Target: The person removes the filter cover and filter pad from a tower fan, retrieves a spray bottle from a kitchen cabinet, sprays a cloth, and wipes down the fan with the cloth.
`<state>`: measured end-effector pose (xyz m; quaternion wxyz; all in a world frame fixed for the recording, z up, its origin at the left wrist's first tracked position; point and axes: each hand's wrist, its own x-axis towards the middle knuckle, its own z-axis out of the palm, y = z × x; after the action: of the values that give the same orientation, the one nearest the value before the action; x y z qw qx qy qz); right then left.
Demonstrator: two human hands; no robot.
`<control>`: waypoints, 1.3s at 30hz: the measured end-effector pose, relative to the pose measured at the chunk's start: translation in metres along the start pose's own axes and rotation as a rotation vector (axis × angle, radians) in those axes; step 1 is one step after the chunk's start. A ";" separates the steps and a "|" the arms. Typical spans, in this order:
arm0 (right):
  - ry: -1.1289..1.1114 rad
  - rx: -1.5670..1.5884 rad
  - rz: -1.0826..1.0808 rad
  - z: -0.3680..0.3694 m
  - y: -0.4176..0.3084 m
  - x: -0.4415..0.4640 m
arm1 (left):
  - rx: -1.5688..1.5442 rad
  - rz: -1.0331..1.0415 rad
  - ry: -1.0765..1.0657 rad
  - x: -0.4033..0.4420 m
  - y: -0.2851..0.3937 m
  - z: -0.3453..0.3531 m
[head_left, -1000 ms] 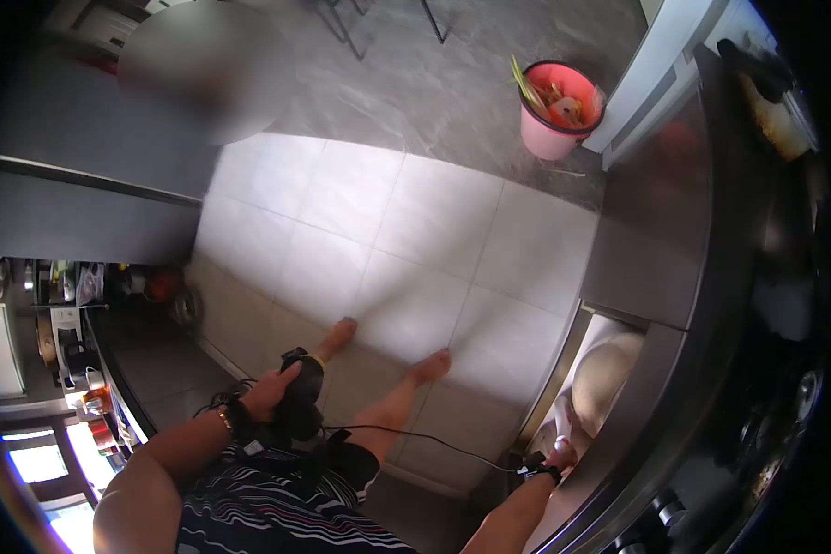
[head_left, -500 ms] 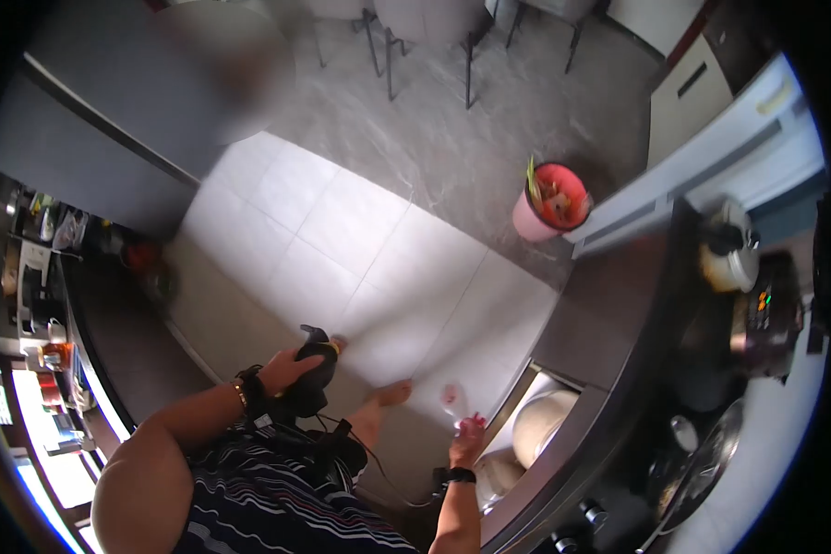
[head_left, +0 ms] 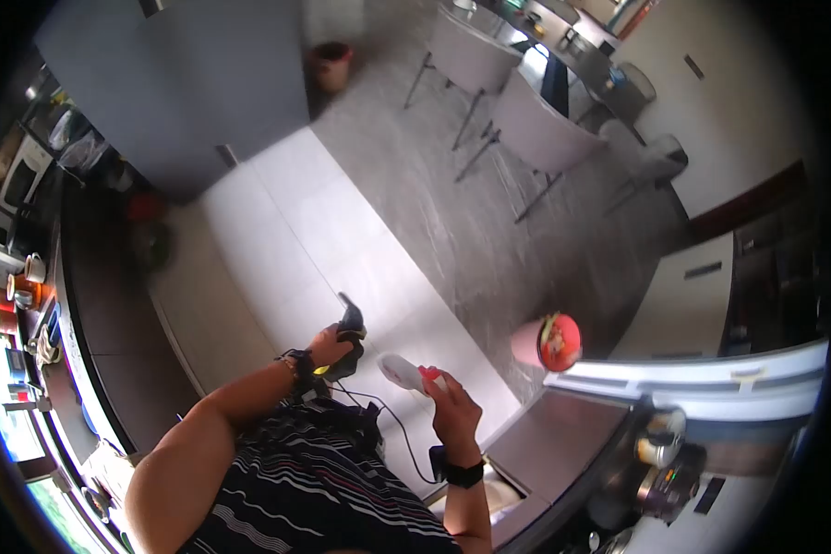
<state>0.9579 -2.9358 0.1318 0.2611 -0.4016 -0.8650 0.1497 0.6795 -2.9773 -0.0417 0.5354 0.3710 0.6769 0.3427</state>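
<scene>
My left hand (head_left: 328, 345) is closed around a black object (head_left: 350, 334) with a projecting arm and a touch of yellow; its exact kind is unclear. To the right, my right hand (head_left: 456, 412) is closed on the red part of a pale spoon-shaped utensil (head_left: 401, 372), whose rounded end points left toward the black object. A gap separates the two. Below my right forearm, a pale-lined drawer (head_left: 499, 497) shows, mostly hidden by the arm. A thin black cable (head_left: 399, 427) runs between the area of my left hand and my right wrist.
A pink bin (head_left: 530, 344) with scraps stands ahead on the right. Dark counters (head_left: 125, 323) flank me, with a cooker (head_left: 667, 487) on the right one. A tall grey cabinet (head_left: 185, 88) rises at the far left. Chairs (head_left: 545, 125) surround a table farther off.
The view has swung right. My right hand has risen away from the drawer, bringing the utensil closer to my left hand. Both hands keep their hold.
</scene>
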 end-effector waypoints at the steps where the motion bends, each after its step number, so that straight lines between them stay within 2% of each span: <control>1: 0.002 0.013 -0.057 -0.001 -0.007 0.030 | -0.007 0.004 0.019 0.008 0.014 -0.021; 3: 0.024 0.050 -0.141 -0.002 -0.017 0.086 | -0.054 -0.210 0.023 0.019 0.051 -0.052; 4: 0.049 0.082 -0.205 -0.004 -0.022 0.113 | -0.221 -0.262 0.042 0.031 0.049 -0.062; 5: 0.045 0.083 -0.214 -0.006 -0.028 0.140 | -0.228 -0.260 0.049 0.044 0.042 -0.070; 7: 0.083 0.162 -0.368 -0.011 -0.041 0.191 | -0.580 -0.289 -0.025 0.068 0.030 -0.087; 8: 0.083 0.189 -0.413 -0.014 -0.045 0.215 | -0.585 -0.289 -0.019 0.069 0.051 -0.094; 10: 0.080 0.260 -0.457 -0.011 -0.050 0.259 | -0.613 -0.508 0.039 0.066 0.113 -0.106; 11: 0.081 0.328 -0.494 -0.006 -0.048 0.278 | -0.801 -0.317 -0.205 0.091 0.083 -0.107; 14: 0.044 0.392 -0.581 0.015 -0.030 0.330 | -1.224 -0.349 -0.227 0.128 0.113 -0.113; 15: 0.023 0.417 -0.619 0.021 -0.024 0.348 | -1.226 -0.340 -0.208 0.145 0.115 -0.116; 17: 0.013 0.440 -0.670 0.026 -0.011 0.387 | -1.465 -0.109 -0.258 0.175 0.130 -0.123; 18: 0.010 0.482 -0.647 0.028 -0.004 0.407 | -1.532 -0.111 -0.218 0.186 0.149 -0.129; 19: 0.008 0.524 -0.619 0.028 0.003 0.427 | -1.527 -0.103 -0.195 0.195 0.165 -0.130; 21: 0.026 0.577 -0.620 0.031 0.015 0.469 | -0.792 0.246 0.070 0.218 0.204 -0.139; 22: -0.008 0.697 -0.563 0.034 0.019 0.490 | -0.648 0.295 0.130 0.231 0.227 -0.146; 23: -0.054 0.817 -0.503 0.036 0.024 0.508 | -0.874 0.227 0.094 0.271 0.180 -0.150; 25: -0.155 0.848 -0.481 0.048 0.037 0.542 | -0.902 0.238 0.098 0.282 0.221 -0.170; 27: -0.392 1.240 -0.326 0.070 0.048 0.572 | -0.820 0.303 0.156 0.303 0.237 -0.181; 28: -0.477 1.351 -0.369 0.079 0.054 0.592 | -0.730 0.376 0.197 0.317 0.247 -0.190; 29: -0.549 1.429 -0.297 0.089 0.056 0.607 | -0.929 0.350 0.149 0.328 0.266 -0.200; 31: -0.665 1.440 -0.275 0.112 0.065 0.638 | -1.047 0.271 0.069 0.367 0.244 -0.216; 32: -0.650 1.436 -0.345 0.127 0.066 0.655 | -1.044 0.269 0.076 0.374 0.265 -0.227; 33: -0.633 1.431 -0.412 0.142 0.065 0.672 | -1.096 0.333 -0.005 0.375 0.302 -0.238; 34: -0.618 1.299 -0.539 0.147 0.059 0.696 | -1.147 0.399 -0.090 0.384 0.324 -0.252; 35: -0.617 1.299 -0.536 0.158 0.059 0.715 | -0.898 0.358 0.057 0.417 0.288 -0.259; 37: -0.583 1.186 -0.550 0.179 0.059 0.753 | -1.661 0.378 -0.438 0.476 0.263 -0.290; 38: -0.437 1.225 -0.582 0.188 0.058 0.774 | -1.220 0.235 -0.161 0.481 0.302 -0.307; 39: -0.501 1.235 -0.452 0.178 0.055 0.802 | -0.766 0.093 0.093 0.484 0.346 -0.323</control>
<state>0.4556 -2.2898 0.2266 0.2590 0.0562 -0.7181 0.6435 0.3370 -2.4086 0.0906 0.5879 0.1587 0.5058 0.6111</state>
